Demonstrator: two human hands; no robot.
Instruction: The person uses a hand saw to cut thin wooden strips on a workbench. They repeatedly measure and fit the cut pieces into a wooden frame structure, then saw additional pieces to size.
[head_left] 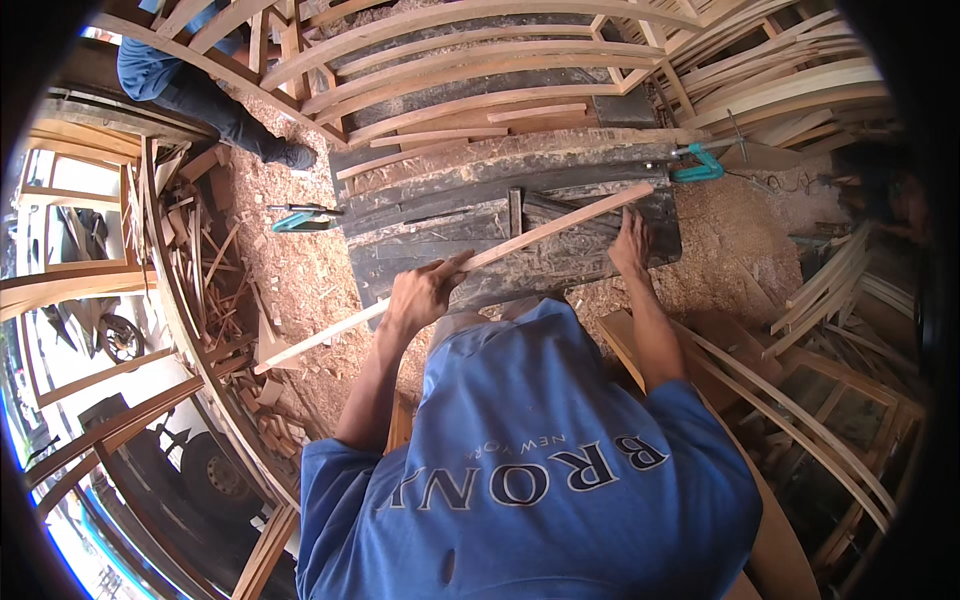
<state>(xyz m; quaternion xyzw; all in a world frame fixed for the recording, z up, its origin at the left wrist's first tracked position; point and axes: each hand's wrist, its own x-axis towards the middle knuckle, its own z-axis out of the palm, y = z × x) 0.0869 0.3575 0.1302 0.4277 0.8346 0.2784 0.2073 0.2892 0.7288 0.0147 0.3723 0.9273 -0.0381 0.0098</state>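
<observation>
A long, narrow wooden strip (560,235) lies slantwise across the dark workbench (662,222), its lower left end reaching past the bench edge. My left hand (425,292) is closed around it near the bench's front left. Close to the strip's upper right end is my right hand (631,245), fingers stretched toward the bench and slightly apart. I see nothing held in it; whether a fingertip touches the strip I cannot tell. A short dark upright piece (516,212) stands on the bench behind the strip.
Teal clamps sit at the bench's right (698,163) and left (300,220). A curved wooden frame (480,65) spans the far side. Wood shavings (320,320) cover the floor. Offcuts (215,265) lie left, curved strips (800,400) right. Another person's leg (235,120) shows far left.
</observation>
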